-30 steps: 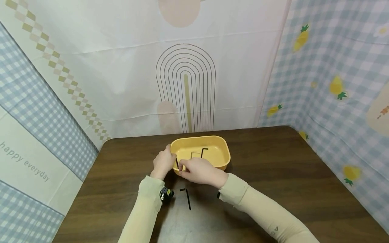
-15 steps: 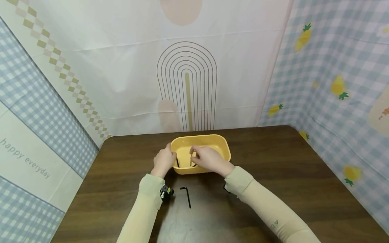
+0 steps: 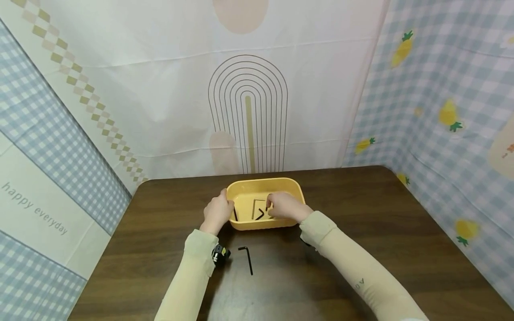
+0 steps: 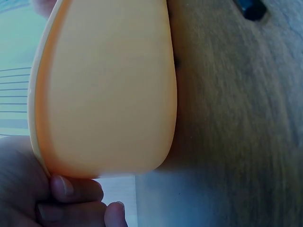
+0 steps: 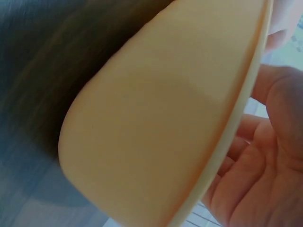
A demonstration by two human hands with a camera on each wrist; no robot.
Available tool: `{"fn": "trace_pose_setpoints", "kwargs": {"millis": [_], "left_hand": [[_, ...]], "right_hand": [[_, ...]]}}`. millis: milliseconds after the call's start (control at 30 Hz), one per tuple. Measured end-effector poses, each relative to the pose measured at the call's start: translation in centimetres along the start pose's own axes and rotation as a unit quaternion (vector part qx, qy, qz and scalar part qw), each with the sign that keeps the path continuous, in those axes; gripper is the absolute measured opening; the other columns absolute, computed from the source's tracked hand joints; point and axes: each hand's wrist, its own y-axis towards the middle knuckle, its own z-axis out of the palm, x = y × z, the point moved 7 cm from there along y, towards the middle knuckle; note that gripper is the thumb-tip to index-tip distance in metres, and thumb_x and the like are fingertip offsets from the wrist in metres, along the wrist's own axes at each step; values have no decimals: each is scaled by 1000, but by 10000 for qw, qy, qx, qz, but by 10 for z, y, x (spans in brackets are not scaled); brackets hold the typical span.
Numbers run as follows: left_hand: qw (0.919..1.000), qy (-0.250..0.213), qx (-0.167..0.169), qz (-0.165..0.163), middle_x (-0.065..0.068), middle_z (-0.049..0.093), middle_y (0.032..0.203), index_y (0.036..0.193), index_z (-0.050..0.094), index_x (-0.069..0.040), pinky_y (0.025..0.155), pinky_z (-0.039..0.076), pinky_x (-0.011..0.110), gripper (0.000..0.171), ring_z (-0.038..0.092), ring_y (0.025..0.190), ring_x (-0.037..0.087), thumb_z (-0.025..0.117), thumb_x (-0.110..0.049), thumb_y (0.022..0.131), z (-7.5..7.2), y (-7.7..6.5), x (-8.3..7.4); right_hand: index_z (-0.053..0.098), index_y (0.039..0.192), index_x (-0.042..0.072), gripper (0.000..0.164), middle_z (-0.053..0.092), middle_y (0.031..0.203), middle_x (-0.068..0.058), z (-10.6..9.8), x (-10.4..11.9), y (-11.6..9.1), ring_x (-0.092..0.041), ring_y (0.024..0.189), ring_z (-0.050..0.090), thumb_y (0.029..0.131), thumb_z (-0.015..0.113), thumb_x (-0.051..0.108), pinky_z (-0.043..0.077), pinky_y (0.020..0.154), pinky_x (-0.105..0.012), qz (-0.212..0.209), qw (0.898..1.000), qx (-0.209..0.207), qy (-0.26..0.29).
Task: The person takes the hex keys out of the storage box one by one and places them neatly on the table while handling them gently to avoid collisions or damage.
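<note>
A yellow plastic tray [image 3: 241, 225] stands near the table's back. My left hand [image 3: 217, 211] grips its left rim, and in the left wrist view its fingers [image 4: 78, 189] curl at the tray's corner. Inside, a black hex key [image 3: 235, 215] lies by the left wall, a brass-coloured hex key [image 3: 253, 209] beside it, and a small black hex key [image 3: 260, 214] near the middle. Reaching into the right half, my right hand [image 3: 287, 206] pinches another black hex key [image 3: 267, 208], mostly covered by the fingers. The tray wall hides its fingertips in the right wrist view.
One more black hex key [image 3: 249, 261] lies on the dark wooden table [image 3: 353, 214], in front of the tray between the forearms. Patterned cloth [image 3: 180, 111] hangs behind the table and along both sides.
My right hand has moved rightward inside the tray, from its front left to its right half. The small black hex key now shows near the middle. My left hand keeps its grip.
</note>
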Motion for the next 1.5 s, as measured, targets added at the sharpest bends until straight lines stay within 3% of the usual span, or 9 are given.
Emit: {"fn": "trace_pose_setpoints", "kwargs": {"millis": [100, 233, 300, 400, 533, 733, 933, 1500], "left_hand": [[10000, -3, -3, -9, 9, 61, 73, 154, 38, -5, 55, 42, 37, 55, 56, 57, 23, 46, -23, 103, 1, 0, 0], [10000, -23, 19, -5, 8, 60, 72, 154, 38, -5, 55, 42, 37, 54, 56, 56, 22, 45, -23, 103, 4, -1, 0], [10000, -26, 23, 0, 8, 60, 72, 154, 38, -5, 55, 42, 36, 54, 56, 56, 22, 45, -23, 103, 6, -2, -1], [10000, -23, -5, 11, 8, 60, 72, 154, 38, -5, 55, 42, 37, 54, 56, 55, 22, 46, -23, 103, 7, -2, -1], [10000, -13, -74, 33, 9, 61, 74, 154, 39, -5, 56, 43, 37, 54, 57, 56, 23, 47, -22, 103, 5, -3, -3], [9999, 1, -95, 37, 10, 63, 77, 153, 39, -5, 57, 44, 38, 54, 57, 58, 23, 47, -22, 103, 1, -2, -5], [10000, 7, -68, 37, 9, 61, 74, 154, 39, -5, 55, 43, 37, 54, 57, 57, 22, 46, -23, 103, 1, -1, -3], [9999, 24, -103, 19, 10, 64, 80, 152, 41, -5, 58, 45, 39, 53, 58, 60, 23, 47, -23, 103, 0, 0, 0]], "right_hand": [[70, 99, 4, 15, 69, 100, -8, 4, -7, 2, -20, 80, 57, 85, 65, 4, 50, 78, -38, 80, 9993, 320, -191], [67, 86, 12, 5, 65, 86, 1, 12, -15, 3, -17, 76, 55, 89, 66, 7, 46, 71, -33, 222, 9968, 644, -428], [64, 78, 13, 13, 59, 76, 4, 15, -18, 3, -14, 69, 52, 89, 68, 7, 43, 65, -30, 234, 9965, 691, -405], [52, 64, 15, 30, 43, 60, 5, 19, -21, 5, -11, 55, 36, 88, 63, 2, 32, 55, -27, 254, 9970, 699, -234], [40, 54, 16, 43, 29, 50, 5, 23, -26, 7, -10, 49, 22, 88, 61, 0, 25, 52, -26, 357, 9971, 660, -151], [45, 55, 17, 45, 38, 50, 6, 27, -31, 12, -9, 48, 33, 90, 74, 15, 32, 52, -26, 544, 9958, 703, -235], [42, 53, 16, 48, 33, 49, 6, 28, -28, 15, -9, 47, 27, 89, 73, 12, 28, 51, -26, 478, 9956, 724, -367], [46, 55, 16, 43, 40, 52, 5, 29, -25, 17, -11, 49, 35, 88, 74, 16, 34, 54, -27, 350, 9953, 708, -557]]}}
